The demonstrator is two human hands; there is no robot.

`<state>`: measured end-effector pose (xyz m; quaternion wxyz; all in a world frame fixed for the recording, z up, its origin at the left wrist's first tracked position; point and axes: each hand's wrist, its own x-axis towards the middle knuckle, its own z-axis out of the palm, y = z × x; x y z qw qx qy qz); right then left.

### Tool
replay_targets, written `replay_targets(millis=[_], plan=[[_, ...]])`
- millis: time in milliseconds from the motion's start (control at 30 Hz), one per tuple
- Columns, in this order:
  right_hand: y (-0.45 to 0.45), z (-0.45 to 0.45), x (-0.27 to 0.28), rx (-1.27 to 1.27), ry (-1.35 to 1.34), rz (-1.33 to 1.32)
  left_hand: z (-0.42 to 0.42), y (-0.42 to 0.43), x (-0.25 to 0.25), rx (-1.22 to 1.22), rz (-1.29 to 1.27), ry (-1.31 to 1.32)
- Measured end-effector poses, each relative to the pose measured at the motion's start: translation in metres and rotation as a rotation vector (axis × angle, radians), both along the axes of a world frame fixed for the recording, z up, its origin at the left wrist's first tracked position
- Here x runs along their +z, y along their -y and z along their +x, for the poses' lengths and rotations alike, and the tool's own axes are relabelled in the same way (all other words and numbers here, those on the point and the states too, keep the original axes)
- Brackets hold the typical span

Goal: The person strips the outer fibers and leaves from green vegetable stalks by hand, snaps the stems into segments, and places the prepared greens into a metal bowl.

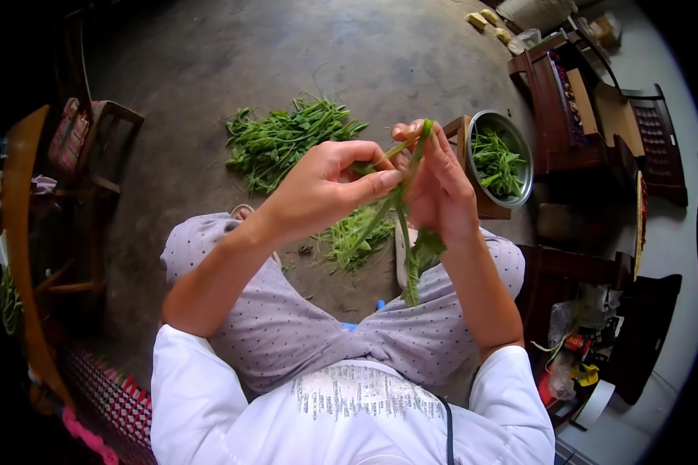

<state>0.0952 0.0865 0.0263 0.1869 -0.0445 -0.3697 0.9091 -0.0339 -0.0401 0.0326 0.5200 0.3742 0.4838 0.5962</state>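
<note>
A leafy stem (399,203) is held up in front of the person, above the floor between the knees, its leaf end hanging down near the right thigh. The left hand (326,187) pinches a thin strand of it between thumb and forefinger. The right hand (448,186) grips the stem near its top, thumb and fingers closed about it; exactly how those fingertips meet cannot be told.

Below the hands, a small heap of pale green scraps (355,242) lies on the floor (182,139) between the feet. Farther out, a larger pile of greens (283,143) spreads over the floor. To the right, a round metal bowl (528,172) sits on a wooden stool (459,138) and holds cut green stems, heaped inside the rim.

The person wears grey dotted trousers (275,341) and a white shirt (209,403); the grey print across its chest cannot be read. At the far right, an open cardboard box (619,120) stands among dark wooden furniture (554,116). Lower down on that side, a clear plastic bag (560,322) lies near small red and yellow items, any lettering on them too small to read. On the left, a chair (116,116) bears a checked cushion (71,136) beside a wooden table (27,155).
</note>
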Motion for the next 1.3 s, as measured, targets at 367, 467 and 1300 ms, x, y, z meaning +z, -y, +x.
replay_targets(millis=[367, 467, 1300], plan=[[-0.006, 0.004, 0.0, 0.111, -0.032, -0.215, -0.004, 0.0, 0.0, -0.003, -0.07, -0.107], [-0.006, 0.006, 0.003, 0.122, 0.003, -0.206, 0.002, -0.002, -0.003, 0.176, 0.195, -0.426], [-0.005, 0.013, 0.017, -0.113, 0.092, 0.636, -0.009, 0.006, 0.006, 0.239, 0.272, -0.376]])
